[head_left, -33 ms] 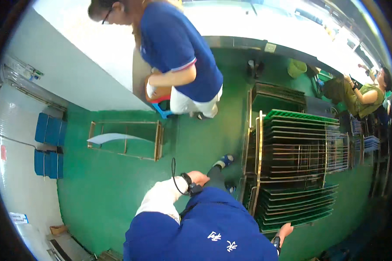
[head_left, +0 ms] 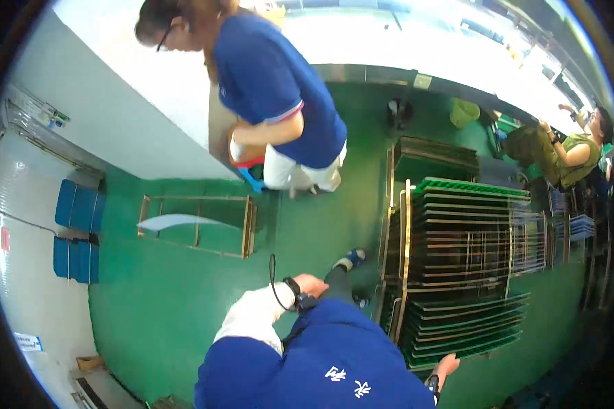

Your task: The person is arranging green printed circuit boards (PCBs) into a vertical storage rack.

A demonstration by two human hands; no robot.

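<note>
My left hand (head_left: 310, 284) hangs in front of my dark trouser leg, with a black band and a small dark device on its wrist. A black cord loops up from there. Its fingers are mostly turned out of sight. Lower right, my right hand (head_left: 448, 365), also with a dark wristband, is beside the lowest trays of a rack (head_left: 406, 238). Its fingertips overlap the edge of a green tray (head_left: 471, 347); whether they touch it I cannot tell. Neither hand shows a held object. My blue top (head_left: 307, 368) covers the lower middle.
A low metal frame (head_left: 250, 228) with a pale curved sheet (head_left: 184, 221) stands on the green floor. Beyond it a person in blue (head_left: 273, 95) bends by a wall. Blue bins (head_left: 75, 204) line the left wall. Another person (head_left: 576, 153) sits at the far-right bench.
The whole scene sits slightly lower in the picture, as my view has tilted a little. Both my hands keep nearly the same pose. The person in blue has shifted slightly.
</note>
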